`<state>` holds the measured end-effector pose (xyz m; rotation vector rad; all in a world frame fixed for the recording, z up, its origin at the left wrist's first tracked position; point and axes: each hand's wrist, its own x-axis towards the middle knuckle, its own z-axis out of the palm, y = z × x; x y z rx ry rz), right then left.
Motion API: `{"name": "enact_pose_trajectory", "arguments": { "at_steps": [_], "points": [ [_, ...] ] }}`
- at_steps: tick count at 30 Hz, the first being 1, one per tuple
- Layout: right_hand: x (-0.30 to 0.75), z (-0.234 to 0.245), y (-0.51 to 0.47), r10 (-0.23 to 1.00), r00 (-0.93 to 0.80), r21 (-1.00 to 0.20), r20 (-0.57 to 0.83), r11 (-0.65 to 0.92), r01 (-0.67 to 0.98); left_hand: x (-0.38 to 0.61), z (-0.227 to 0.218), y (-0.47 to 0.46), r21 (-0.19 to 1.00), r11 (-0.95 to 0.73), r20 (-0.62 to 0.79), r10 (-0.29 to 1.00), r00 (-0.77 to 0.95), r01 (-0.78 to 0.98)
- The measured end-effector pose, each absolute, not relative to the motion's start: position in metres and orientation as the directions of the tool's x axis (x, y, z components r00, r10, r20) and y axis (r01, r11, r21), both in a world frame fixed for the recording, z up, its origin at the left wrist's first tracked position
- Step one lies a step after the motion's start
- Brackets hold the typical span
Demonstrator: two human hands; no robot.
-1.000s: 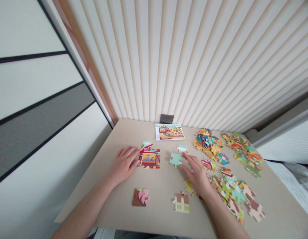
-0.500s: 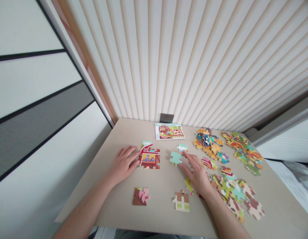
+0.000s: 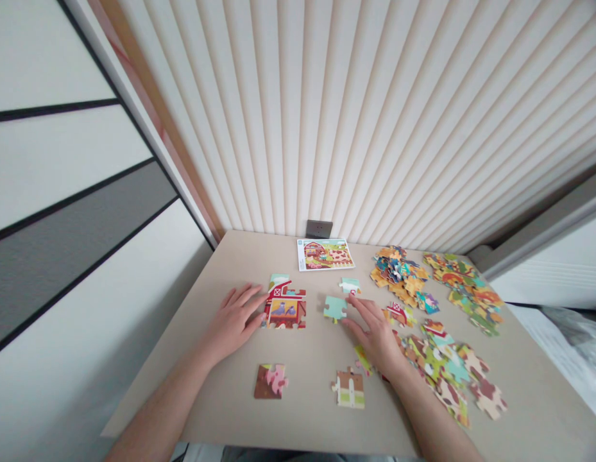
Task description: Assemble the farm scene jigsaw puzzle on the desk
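Observation:
My left hand (image 3: pixel 233 319) lies flat on the beige table (image 3: pixel 221 398), its fingertips at the left edge of a joined puzzle section (image 3: pixel 284 308) showing a red barn and purple birds. My right hand (image 3: pixel 374 332) rests open, its fingertips beside a pale turquoise puzzle piece (image 3: pixel 335 308) and just below a small joined pair of pieces (image 3: pixel 350 286). Neither hand holds anything. Two joined puzzle clusters lie nearer me: a brown-and-pink one (image 3: pixel 271 381) and a cream-and-green one (image 3: pixel 349 389).
A farm picture card (image 3: pixel 325 254) lies at the far edge below a wall socket (image 3: pixel 319 228). Loose puzzle pieces lie heaped at the far right (image 3: pixel 400 276), right (image 3: pixel 466 292) and near right (image 3: pixel 446 366). A ribbed wall panel (image 3: pixel 298 115) bounds the far side.
The whole view has shifted slightly left and tilted a little. Both hands and all puzzle pieces keep their places relative to each other.

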<state>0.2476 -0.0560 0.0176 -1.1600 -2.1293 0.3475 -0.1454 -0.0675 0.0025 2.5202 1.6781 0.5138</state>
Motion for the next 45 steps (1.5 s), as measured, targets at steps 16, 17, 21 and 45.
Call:
{"name": "enact_pose_trajectory", "arguments": {
  "at_steps": [16,17,21,45],
  "points": [
    [0.247,0.013,-0.051,0.847,-0.353,-0.527,0.398,0.526,0.667,-0.146,0.0,-0.068,0.223,-0.401,0.232,0.907,0.351,0.888],
    [0.247,0.012,-0.051,0.845,-0.355,-0.522,0.399,0.528,0.67,-0.146,-0.001,-0.068,0.227,-0.401,0.235,0.907,0.349,0.888],
    [0.248,0.012,-0.049,0.835,-0.377,-0.486,0.401,0.543,0.685,-0.146,-0.001,-0.068,0.229,-0.405,0.244,0.904,0.351,0.885],
    [0.248,0.025,0.005,0.793,-0.488,-0.344,0.366,0.602,0.72,-0.15,-0.006,-0.067,0.201,-0.409,0.228,0.903,0.363,0.89]
  ]
}}
